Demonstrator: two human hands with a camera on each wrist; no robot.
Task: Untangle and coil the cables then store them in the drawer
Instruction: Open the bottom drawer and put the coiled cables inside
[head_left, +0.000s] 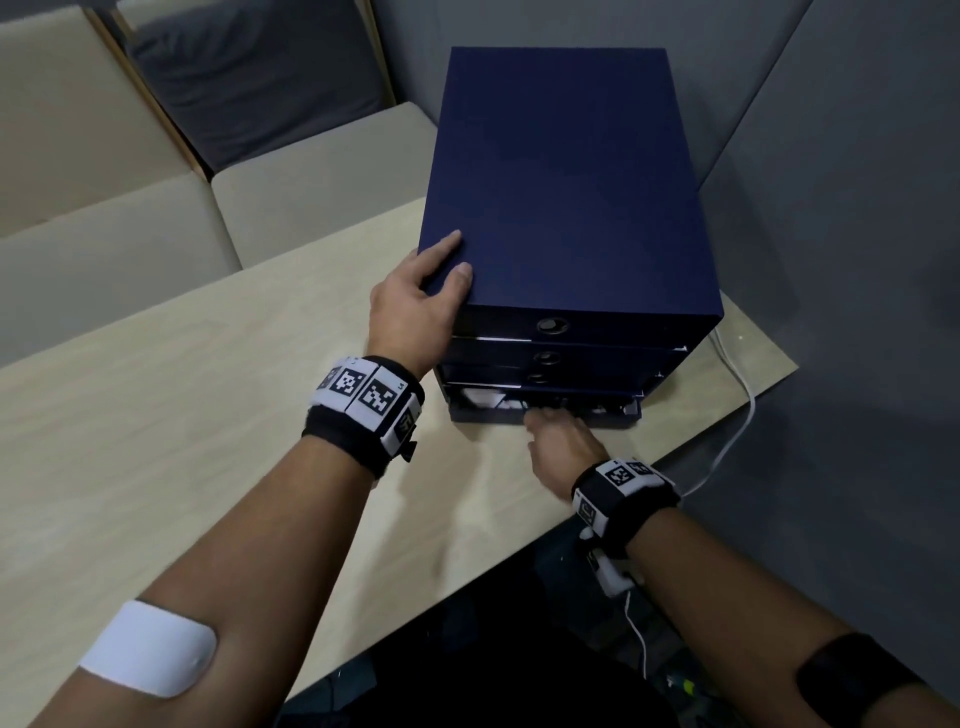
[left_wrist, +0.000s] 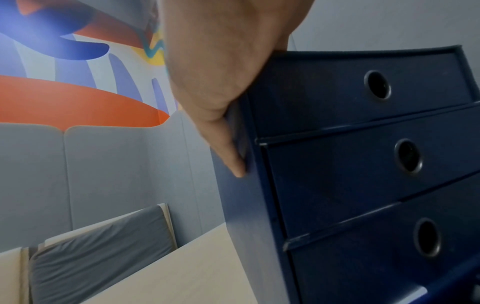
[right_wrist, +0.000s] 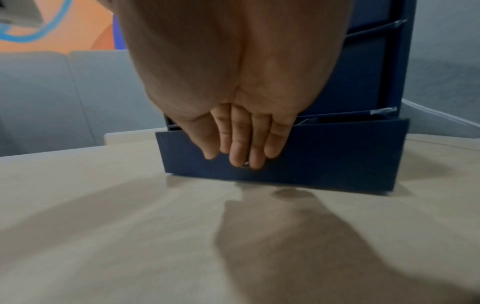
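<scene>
Your right hand (right_wrist: 233, 86) pressed the drawer (right_wrist: 337, 156) front with straight fingers (right_wrist: 240, 152), grasping nothing; your left hand (head_left: 415, 306), fingers released, steadied the cabinet (head_left: 561, 182). The cables (head_left: 484, 398) lay inside, lower centre. A level, central push seemed best.

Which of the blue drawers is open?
The bottom drawer: it alone juts out, showing a gap, with the right hand on its front. The other drawers sit shut.

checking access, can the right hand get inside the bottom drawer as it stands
Probably not: the bottom drawer is out only a crack, and the gap looks too narrow for the right hand.
</scene>
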